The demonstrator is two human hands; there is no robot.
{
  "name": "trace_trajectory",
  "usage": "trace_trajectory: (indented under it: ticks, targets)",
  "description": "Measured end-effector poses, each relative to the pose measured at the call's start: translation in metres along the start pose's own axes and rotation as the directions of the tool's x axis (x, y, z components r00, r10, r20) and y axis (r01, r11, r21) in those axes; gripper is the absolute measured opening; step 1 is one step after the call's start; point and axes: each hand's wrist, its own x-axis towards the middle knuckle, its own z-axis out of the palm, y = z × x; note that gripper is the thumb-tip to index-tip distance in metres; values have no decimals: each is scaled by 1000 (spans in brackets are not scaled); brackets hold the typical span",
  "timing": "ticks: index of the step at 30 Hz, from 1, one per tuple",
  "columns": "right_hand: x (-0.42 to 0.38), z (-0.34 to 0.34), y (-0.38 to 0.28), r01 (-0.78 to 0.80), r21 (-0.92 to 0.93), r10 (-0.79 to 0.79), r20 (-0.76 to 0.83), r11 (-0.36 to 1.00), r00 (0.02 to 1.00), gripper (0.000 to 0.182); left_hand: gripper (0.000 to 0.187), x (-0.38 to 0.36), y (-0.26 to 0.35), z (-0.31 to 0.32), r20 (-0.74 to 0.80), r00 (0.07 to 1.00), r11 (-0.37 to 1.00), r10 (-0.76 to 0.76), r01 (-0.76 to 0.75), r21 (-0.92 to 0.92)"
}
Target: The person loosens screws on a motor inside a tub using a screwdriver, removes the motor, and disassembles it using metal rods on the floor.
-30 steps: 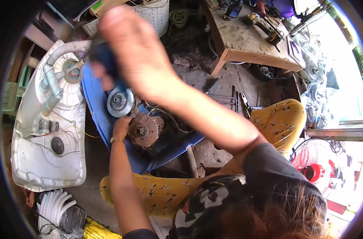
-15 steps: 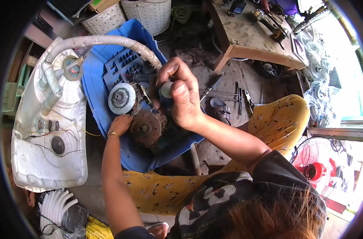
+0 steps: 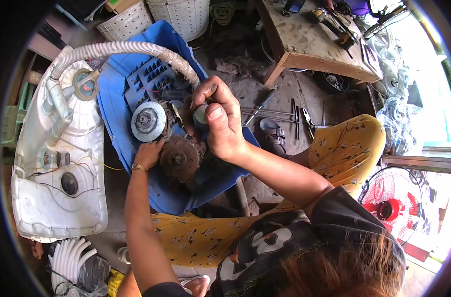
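My right hand [image 3: 220,119] is closed round a small cylindrical object with a pale round end [image 3: 201,114], held above the blue plastic housing [image 3: 185,204]. The rest of that object is mostly hidden by my fingers. My left hand [image 3: 150,154] rests inside the housing at the left side of a rusty brown motor [image 3: 180,157], fingers pointing toward it; its fingertips are partly hidden. Just above my left hand sits a round grey-white pulley [image 3: 148,122]. Wires and metal parts lie between pulley and motor.
A white panel [image 3: 62,208] with a grey corrugated hose [image 3: 116,48] stands on the left. Pliers [image 3: 308,121], a screwdriver [image 3: 266,99] and a sandal [image 3: 272,134] lie on the floor. A wooden table [image 3: 304,44] holds tools. A red fan [image 3: 388,209] stands at the right.
The whole view has shifted slightly. My right hand still holds the cylindrical object over the housing, and my left hand remains beside the motor, a little nearer the pulley.
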Motion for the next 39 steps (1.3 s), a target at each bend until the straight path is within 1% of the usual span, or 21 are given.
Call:
trace_trajectory:
  ticks: [2,5,8,11,14,17,20,23,26,32,35,38,39]
  targets:
    - [0,-1,2,25,-12,-26,-12,1000,1000,38,25,0,-3,-3,-9,996,996,93,-93,2]
    - [0,4,-1,32,44,-30,-47,999,998,37,24,4,-5,-4,12,993,992,119,-120,37]
    - [-1,1,-1,-7,42,8,-19,999,1000,37,21,2,-6,-6,0,988,987,152,-152,45]
    - [0,1,-1,13,19,-12,-28,1000,1000,37,18,2,-4,-6,10,992,989,128,-129,75]
    - [0,1,4,60,1,-60,-45,998,997,36,16,4,-5,1,-12,992,988,128,-126,93]
    - [3,3,4,40,-48,-43,-58,998,997,34,15,8,-5,4,40,994,989,97,-101,104]
    - [6,-1,6,77,-210,-71,36,975,997,49,17,8,-3,-4,56,995,990,83,-89,107]
    - [5,1,2,76,-211,-72,28,974,997,50,21,4,-2,-13,3,995,991,96,-96,91]
    - [6,2,1,57,-209,-54,17,976,998,50,25,2,-7,-8,-85,982,985,170,-167,44]
    - [5,-1,2,78,-194,-76,20,978,997,49,17,6,-7,-3,19,995,995,97,-97,23]
    - [4,1,3,65,-145,-71,-40,987,997,34,17,7,-7,-1,20,998,997,66,-67,48]
    - [1,-1,4,27,-149,-30,-13,989,999,32,17,6,-9,0,-1,998,997,70,-69,37]
    - [4,0,5,165,-307,-158,48,937,986,31,17,7,-10,1,-42,997,998,69,-70,-5]
